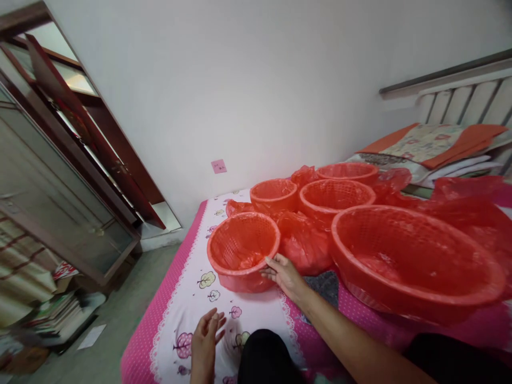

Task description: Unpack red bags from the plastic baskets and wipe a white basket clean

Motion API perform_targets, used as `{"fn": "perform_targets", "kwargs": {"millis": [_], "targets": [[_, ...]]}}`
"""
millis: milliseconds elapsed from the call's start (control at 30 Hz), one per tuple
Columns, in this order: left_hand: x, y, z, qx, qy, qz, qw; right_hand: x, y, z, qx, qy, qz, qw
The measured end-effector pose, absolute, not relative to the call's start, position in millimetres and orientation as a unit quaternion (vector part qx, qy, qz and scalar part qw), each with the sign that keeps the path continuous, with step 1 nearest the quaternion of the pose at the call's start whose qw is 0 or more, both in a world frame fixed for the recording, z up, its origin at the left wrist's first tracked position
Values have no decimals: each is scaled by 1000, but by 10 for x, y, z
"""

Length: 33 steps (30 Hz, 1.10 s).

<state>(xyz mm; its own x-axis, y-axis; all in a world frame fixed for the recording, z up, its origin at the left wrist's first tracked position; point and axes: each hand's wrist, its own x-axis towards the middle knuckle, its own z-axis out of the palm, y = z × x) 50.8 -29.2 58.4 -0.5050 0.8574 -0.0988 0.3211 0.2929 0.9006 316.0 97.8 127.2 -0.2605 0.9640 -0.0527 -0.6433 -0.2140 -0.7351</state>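
Observation:
My right hand [285, 274] is at the near right edge of a red plastic basket [244, 280], its thumb at the rim and its fingers against the outer wall. The basket stands upright on the bed, with mesh sides and some red film inside. Lower down, my left hand [208, 336] hovers over the tree-print bedsheet [172, 304], fingers loosely bent and apart, holding nothing. A crumpled red plastic bag [304, 248] lies beside the basket, to the right of it. Close to my right forearm stands a larger red basket [416, 288].
More red baskets stand behind: one at the back left [274, 200], a middle one [336, 202] and a far one [347, 169]. Red plastic film [472, 213] spreads at right. Folded bedding [432, 146] lies by the headboard [472, 101]. The bed's left edge drops to the floor.

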Motion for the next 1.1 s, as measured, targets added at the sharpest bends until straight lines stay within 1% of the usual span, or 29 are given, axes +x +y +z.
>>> {"fn": "perform_targets", "kwargs": {"millis": [67, 133, 233, 333, 533, 833, 1100], "targets": [[866, -297, 825, 331, 615, 581, 419, 3137, 917, 1254, -270, -302, 729, 551], [1166, -228, 1100, 282, 551, 633, 465, 3110, 853, 1232, -275, -299, 725, 557], [1434, -31, 1468, 221, 511, 671, 489, 3078, 778, 1209, -279, -295, 719, 564], [1548, 148, 1664, 156, 499, 697, 491, 3076, 748, 1203, -273, -297, 720, 565], [1616, 341, 1696, 142, 488, 706, 493, 3079, 867, 1211, -262, -297, 733, 554], [1537, 731, 1788, 184, 455, 712, 503, 3030, 1228, 1365, -222, -291, 747, 555], [1636, 511, 1646, 208, 445, 713, 499, 3163, 1068, 1268, -219, -307, 753, 540]]}}
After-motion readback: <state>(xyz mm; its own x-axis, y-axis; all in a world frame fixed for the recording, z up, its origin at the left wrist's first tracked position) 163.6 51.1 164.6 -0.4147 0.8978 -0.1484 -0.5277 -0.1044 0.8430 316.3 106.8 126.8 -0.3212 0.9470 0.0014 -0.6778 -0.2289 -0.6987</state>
